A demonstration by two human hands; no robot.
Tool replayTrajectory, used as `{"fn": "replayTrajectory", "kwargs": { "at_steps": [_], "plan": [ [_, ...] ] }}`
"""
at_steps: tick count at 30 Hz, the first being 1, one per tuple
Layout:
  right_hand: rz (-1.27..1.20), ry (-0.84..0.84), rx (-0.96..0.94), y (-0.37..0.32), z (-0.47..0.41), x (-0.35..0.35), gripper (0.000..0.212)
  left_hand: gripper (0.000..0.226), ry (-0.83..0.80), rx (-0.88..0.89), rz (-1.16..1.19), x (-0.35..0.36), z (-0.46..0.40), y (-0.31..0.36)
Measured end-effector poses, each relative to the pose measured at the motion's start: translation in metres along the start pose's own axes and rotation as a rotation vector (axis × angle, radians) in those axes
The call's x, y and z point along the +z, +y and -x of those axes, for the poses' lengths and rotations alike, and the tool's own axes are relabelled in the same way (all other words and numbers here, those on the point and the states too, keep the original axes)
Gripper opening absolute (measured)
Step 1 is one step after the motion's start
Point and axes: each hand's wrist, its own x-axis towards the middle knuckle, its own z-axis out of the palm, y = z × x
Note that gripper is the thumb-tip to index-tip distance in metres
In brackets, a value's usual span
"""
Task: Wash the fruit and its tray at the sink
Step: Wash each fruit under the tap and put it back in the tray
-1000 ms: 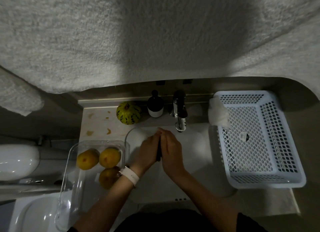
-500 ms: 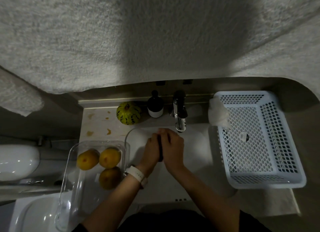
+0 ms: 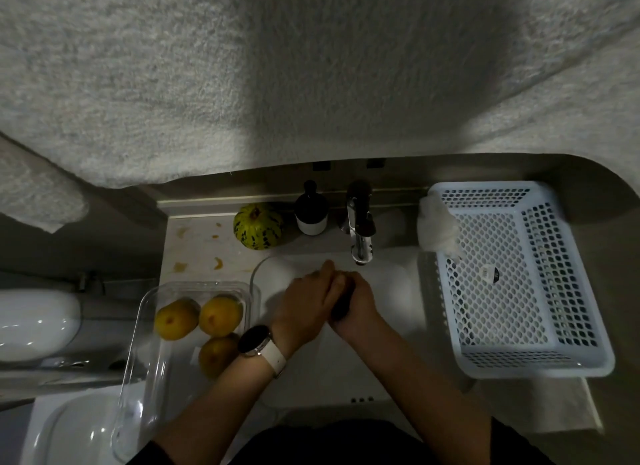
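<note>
Three yellow-orange fruits lie in a clear plastic tray on the counter left of the white sink. Over the basin, just below the faucet, my left hand and my right hand press against each other. The left hand's fingers overlap the right hand's. Only a dark gap shows between the palms, with no object plainly visible there. A white watch sits on my left wrist.
A green striped melon and a dark bottle stand behind the sink. On the right, a white perforated basket has a white cloth on its corner. A towel hangs overhead. Orange stains mark the counter.
My hands stay together under the faucet and rub; the left hand has slid forward over the right hand's fingers. The tray and its fruit have not moved.
</note>
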Motion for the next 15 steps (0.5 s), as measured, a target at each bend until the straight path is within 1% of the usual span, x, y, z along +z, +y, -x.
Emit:
{"fn": "replayTrajectory", "kwargs": {
  "at_steps": [1,2,4,5,7,8,9,10,11,13,14,15],
  "plan": [
    [-0.050,-0.023,0.091,-0.005,0.004,-0.002,0.030,0.038,-0.005,-0.002,0.023,0.000,0.001,0.000],
    [-0.048,-0.022,0.122,-0.009,0.006,-0.004,0.033,0.042,-0.021,0.016,0.052,0.002,0.001,0.000],
    [-0.014,-0.046,0.078,-0.012,0.007,-0.005,0.040,0.043,-0.045,0.027,0.191,0.006,0.003,0.000],
    [-0.011,-0.053,0.023,-0.011,0.007,-0.003,0.043,0.042,-0.009,-0.006,0.312,0.008,0.005,0.002],
    [0.052,-0.015,-0.138,-0.003,0.007,0.000,0.044,0.040,0.114,-0.142,0.608,0.010,0.005,0.010],
    [0.117,0.037,-0.208,0.002,0.007,0.001,0.042,0.040,0.169,-0.225,0.754,0.012,0.004,0.015],
    [0.195,0.088,-0.279,0.007,0.009,0.003,0.040,0.040,0.200,-0.320,0.866,0.012,0.002,0.020],
    [0.284,0.117,-0.361,0.011,0.012,0.003,0.038,0.041,0.198,-0.436,0.966,0.011,0.001,0.022],
    [0.387,0.119,-0.469,0.014,0.013,0.002,0.034,0.042,0.167,-0.580,1.076,0.008,-0.001,0.023],
    [0.663,0.058,-0.745,0.020,0.014,-0.004,0.031,0.049,0.005,-0.868,1.361,-0.001,-0.004,0.023],
    [0.804,-0.010,-0.879,0.023,0.015,-0.008,0.032,0.053,-0.095,-0.938,1.480,-0.005,-0.002,0.021],
    [0.949,-0.094,-1.002,0.024,0.014,-0.013,0.033,0.054,-0.163,-0.952,1.572,-0.008,-0.001,0.018]
  ]
}}
